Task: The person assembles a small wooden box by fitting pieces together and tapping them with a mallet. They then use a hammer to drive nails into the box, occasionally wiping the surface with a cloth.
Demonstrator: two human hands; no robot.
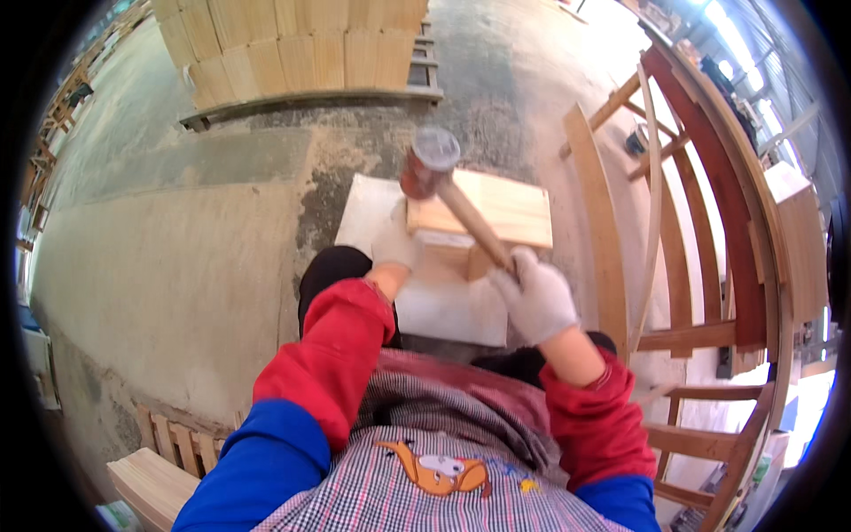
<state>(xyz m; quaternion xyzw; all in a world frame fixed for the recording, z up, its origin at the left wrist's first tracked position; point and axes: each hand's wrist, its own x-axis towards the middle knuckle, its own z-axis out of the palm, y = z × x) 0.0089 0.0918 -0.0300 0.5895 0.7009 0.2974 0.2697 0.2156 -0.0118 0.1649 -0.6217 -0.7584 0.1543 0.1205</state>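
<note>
I am gripping the wooden handle of a mallet [436, 168] in my gloved right hand [535, 296], fingers closed tight around it, its head raised over the wooden box [496, 213]. My gloved left hand [396, 241] is pressing flat against the box's left side, fingers spread. The box is sitting on a white block [443, 306] ahead of my knees. Curved wooden frames [700, 230] are standing to my right.

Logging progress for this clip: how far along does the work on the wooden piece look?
Done: a pale flat wooden board already sits on a small wooden block on the white work surface. In hand: the gloved left hand steadies the block, and the gloved right hand grips a wooden-handled mallet with a reddish head raised over it. Left: whether the joint is fully seated cannot be told.
</note>
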